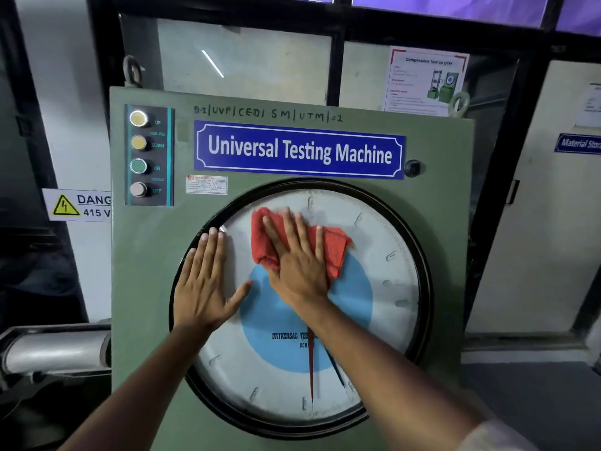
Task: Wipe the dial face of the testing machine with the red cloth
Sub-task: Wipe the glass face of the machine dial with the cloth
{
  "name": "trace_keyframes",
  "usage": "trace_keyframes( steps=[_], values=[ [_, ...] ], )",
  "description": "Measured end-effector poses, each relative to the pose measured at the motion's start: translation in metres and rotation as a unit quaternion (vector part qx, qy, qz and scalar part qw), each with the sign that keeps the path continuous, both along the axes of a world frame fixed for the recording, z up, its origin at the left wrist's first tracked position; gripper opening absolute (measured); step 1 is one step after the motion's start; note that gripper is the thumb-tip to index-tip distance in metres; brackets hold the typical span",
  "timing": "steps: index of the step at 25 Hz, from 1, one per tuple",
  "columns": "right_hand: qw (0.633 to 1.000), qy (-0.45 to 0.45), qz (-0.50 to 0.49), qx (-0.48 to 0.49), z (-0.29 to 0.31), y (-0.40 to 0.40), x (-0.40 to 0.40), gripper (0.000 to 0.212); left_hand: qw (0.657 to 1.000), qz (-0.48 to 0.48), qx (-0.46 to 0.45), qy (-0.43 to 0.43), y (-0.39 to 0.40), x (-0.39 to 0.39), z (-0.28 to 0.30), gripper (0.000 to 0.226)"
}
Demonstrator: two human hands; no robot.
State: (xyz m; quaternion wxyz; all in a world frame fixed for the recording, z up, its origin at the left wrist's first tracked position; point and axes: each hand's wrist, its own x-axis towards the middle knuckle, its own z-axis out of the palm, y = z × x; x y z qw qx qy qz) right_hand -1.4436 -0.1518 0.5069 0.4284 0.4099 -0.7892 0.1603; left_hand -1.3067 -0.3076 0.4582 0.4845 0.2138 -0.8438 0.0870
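The round dial face [374, 255] of the green testing machine [146, 262] has a white scale ring, a light blue centre and a black rim. A crumpled red cloth [335, 252] lies flat against the upper middle of the dial. My right hand [296, 265] presses on the cloth with its fingers spread and pointing up. My left hand [205, 281] rests flat on the dial's left rim, fingers apart, holding nothing. A red pointer [311, 375] and a dark pointer hang down in the lower half of the dial.
A button panel [149, 155] with UP, DOWN, ON, OFF sits at the machine's upper left. A blue "Universal Testing Machine" plate [299, 149] is above the dial. A yellow danger sign [76, 205] is on the left wall, with a metal cylinder [55, 351] below it.
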Motion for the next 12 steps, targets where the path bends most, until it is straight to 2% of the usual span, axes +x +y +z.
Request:
trace_keyframes(
  steps=[3,5,7,9,11,12],
  values=[
    [0.995,0.041,0.007,0.086,-0.039,0.042,-0.013,0.1,1.0,-0.004,0.003,-0.012,-0.001,0.007,-0.007,0.106],
    [0.995,0.021,-0.033,0.097,-0.044,0.074,-0.033,0.098,1.0,-0.003,0.009,-0.014,0.0,0.01,-0.009,0.106],
    [0.994,-0.045,-0.077,0.065,-0.031,0.09,-0.048,0.088,1.0,-0.004,0.007,-0.025,0.001,0.012,-0.007,0.106],
    [0.986,-0.124,-0.11,-0.009,-0.01,0.078,-0.047,0.082,0.999,-0.006,0.01,-0.032,0.0,0.014,-0.006,0.106],
    [0.978,-0.164,-0.104,-0.079,0.011,0.044,-0.031,0.084,0.999,-0.004,0.016,-0.034,0.003,0.015,-0.006,0.106],
    [0.98,-0.16,-0.091,-0.081,0.017,0.028,-0.021,0.085,0.999,-0.002,0.019,-0.033,0.005,0.013,-0.006,0.107]
  ],
)
